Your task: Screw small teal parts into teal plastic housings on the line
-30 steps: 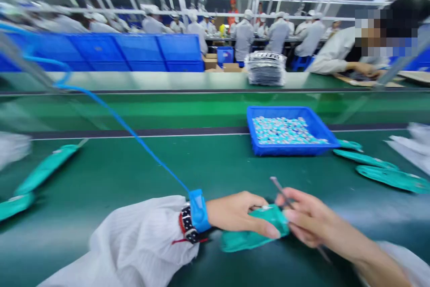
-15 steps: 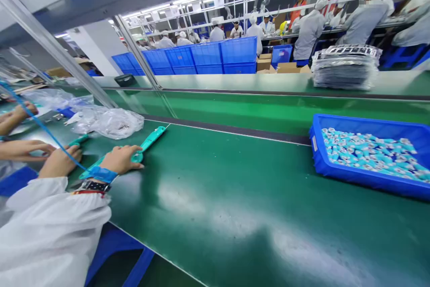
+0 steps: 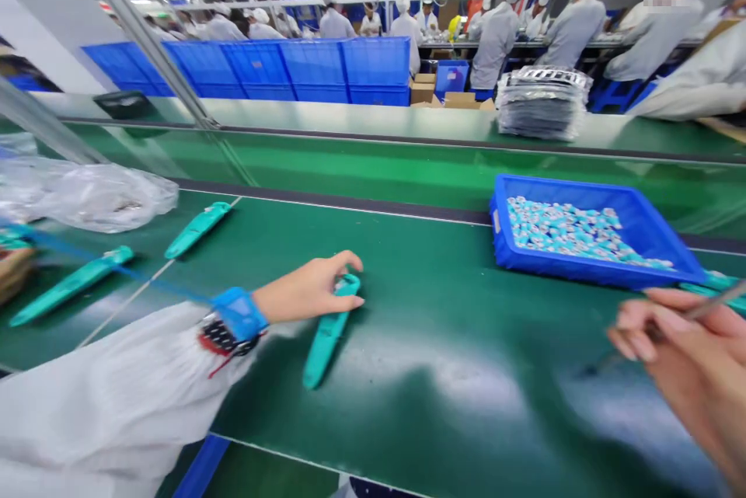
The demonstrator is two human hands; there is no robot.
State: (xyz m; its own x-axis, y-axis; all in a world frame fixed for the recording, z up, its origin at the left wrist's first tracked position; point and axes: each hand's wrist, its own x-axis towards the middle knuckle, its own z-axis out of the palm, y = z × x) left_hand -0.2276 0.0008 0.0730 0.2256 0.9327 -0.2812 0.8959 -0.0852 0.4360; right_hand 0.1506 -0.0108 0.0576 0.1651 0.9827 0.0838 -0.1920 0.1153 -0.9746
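My left hand, with a blue band at the wrist, curls thumb and fingers round the upper end of a long teal plastic shell. The shell lies at a slant on the green work surface, its narrow end towards me. At the right edge, my right hand pinches a thin, pen-like tool. Motion blurs its dark tip, so its exact kind cannot be told. Two more teal shells rest to the left of my left hand. A strap-like blue cord runs to the wristband.
A blue tray of small teal-and-white parts stands at right, with teal pieces beside it. Clear plastic bags lie at left, near a co-worker's hand. Beyond the ledge are stacked trays, blue bins and seated people.
The view has swung right. My left hand has come away from the shells at left with a teal shell, now in front of me. My right hand with the thin tool now shows at right.
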